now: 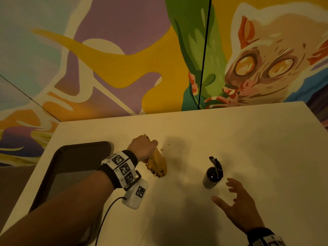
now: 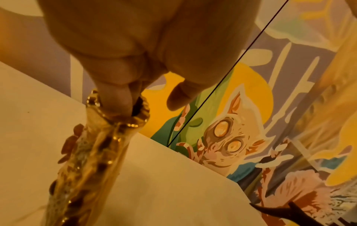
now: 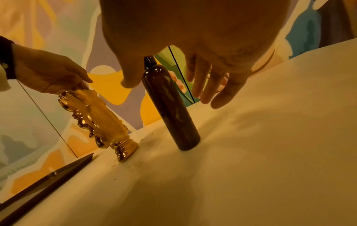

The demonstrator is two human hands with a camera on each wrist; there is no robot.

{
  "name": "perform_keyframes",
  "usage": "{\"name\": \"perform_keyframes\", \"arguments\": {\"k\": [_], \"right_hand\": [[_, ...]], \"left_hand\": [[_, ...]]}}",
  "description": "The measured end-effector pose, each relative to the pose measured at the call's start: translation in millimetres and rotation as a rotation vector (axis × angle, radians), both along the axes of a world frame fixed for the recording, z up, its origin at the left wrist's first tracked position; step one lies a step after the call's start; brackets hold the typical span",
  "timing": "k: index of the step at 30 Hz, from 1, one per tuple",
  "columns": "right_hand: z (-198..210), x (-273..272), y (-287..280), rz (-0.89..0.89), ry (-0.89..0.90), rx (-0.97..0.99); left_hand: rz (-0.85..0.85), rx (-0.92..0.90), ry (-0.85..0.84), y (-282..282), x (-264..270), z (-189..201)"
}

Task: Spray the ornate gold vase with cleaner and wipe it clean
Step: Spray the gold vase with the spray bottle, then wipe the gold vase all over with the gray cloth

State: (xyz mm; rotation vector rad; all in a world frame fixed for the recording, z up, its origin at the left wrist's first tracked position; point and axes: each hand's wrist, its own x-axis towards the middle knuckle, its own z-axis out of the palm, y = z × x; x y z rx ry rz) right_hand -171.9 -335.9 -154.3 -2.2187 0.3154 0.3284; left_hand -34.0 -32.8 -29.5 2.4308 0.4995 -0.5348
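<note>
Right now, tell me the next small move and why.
Probably close the right hand around the spray bottle: its fingers are spread just short of the upright bottle, holding nothing, while the left hand grips the gold vase by its rim, ready for spraying.

Vase [image 1: 158,164] left of spray bottle [image 1: 212,176], on table [image 1: 248,148]

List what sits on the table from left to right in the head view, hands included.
Dark tray → left hand gripping the top of the gold vase → dark spray bottle → right hand, fingers spread, held apart from the bottle.
</note>
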Motion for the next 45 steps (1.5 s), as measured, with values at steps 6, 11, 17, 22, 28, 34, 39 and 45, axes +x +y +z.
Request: {"name": "perform_keyframes", "arguments": {"k": [6, 11, 17, 22, 28, 34, 39, 45], "right_hand": [[11, -1, 1, 0.169, 0.156, -0.102], [26, 1, 1, 0.36, 0.335, -0.105], [44, 1, 13, 0.496, 0.347, -0.079], [82, 14, 61, 0.659, 0.086, -0.041], [140, 72, 168, 0.55, -0.481, -0.195], [127, 120, 212, 0.578, -0.258, -0.55], [123, 123, 221, 0.561, -0.27, -0.605], [126, 126, 224, 0.533, -0.111, -0.596]], "left_hand": [[-0.015, -0.057, -0.02, -7, -2, -2], [-0.034, -0.126, -0.075, -12, 0, 0], [-0.255, 0.032, -0.143, -7, -3, 20], [-0.55, 0.189, -0.243, 25, -4, 28], [-0.437, 0.068, -0.408, 75, -12, 23], [-0.105, 0.187, -0.109, 192, -74, -28], [0.084, 0.327, 0.242, 289, -145, -106], [0.168, 0.274, 0.314, 319, -180, -162]]}}
